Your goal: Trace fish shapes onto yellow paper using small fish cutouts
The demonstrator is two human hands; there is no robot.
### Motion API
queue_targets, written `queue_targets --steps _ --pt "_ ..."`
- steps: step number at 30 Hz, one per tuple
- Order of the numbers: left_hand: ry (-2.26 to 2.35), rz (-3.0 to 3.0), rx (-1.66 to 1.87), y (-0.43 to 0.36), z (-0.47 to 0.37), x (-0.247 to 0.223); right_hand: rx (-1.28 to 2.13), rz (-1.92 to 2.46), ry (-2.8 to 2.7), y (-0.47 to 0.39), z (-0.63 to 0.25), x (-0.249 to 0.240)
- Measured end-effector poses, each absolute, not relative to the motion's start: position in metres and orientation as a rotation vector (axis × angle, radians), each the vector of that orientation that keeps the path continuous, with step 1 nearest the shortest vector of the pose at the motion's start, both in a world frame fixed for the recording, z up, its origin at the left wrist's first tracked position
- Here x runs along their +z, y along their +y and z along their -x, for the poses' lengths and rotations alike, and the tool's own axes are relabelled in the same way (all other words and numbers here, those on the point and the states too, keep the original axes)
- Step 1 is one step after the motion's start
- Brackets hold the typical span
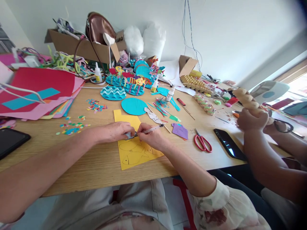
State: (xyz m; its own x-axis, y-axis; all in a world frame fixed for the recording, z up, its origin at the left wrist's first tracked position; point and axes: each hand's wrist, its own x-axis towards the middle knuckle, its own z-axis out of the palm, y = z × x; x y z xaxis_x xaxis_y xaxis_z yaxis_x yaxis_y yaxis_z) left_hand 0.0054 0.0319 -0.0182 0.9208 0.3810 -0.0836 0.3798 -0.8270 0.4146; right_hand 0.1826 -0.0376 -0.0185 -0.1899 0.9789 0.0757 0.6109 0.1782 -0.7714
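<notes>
A yellow sheet with fish outlines drawn on it lies near the table's front edge. My left hand presses a small grey piece against the sheet, its fingers closed over it. Pinched in my right hand is a clear pen, its tip by the grey piece's edge. Past the sheet lies a blue paper oval, with a pale fish-shaped cutout touching its right side. Purple paper sits to the right.
Red-handled scissors and a phone lie right, near another person's hands holding a beige braided piece. Colored paper sheets are stacked left. Glue bottles, blue wavy decorations and a cardboard box stand farther back.
</notes>
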Motion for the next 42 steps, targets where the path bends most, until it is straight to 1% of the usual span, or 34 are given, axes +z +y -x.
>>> queue_targets --steps 5,17,28,42 --pt "0.552 -2.630 0.019 0.0332 -0.0053 -0.0204 0.764 1.515 -1.856 -0.0376 -0.1816 -0.0217" --pt "0.592 -2.619 -0.024 0.0314 -0.0055 -0.0154 0.865 1.503 -1.836 -0.0361 -0.1827 -0.0183" --pt "0.584 -2.622 -0.016 0.0335 -0.0059 -0.0186 0.874 1.500 -1.825 -0.0354 -0.1835 -0.0228" --pt "0.596 -2.611 -0.050 0.0305 -0.0070 -0.0130 0.843 1.549 -1.813 -0.0382 -0.1847 -0.0168"
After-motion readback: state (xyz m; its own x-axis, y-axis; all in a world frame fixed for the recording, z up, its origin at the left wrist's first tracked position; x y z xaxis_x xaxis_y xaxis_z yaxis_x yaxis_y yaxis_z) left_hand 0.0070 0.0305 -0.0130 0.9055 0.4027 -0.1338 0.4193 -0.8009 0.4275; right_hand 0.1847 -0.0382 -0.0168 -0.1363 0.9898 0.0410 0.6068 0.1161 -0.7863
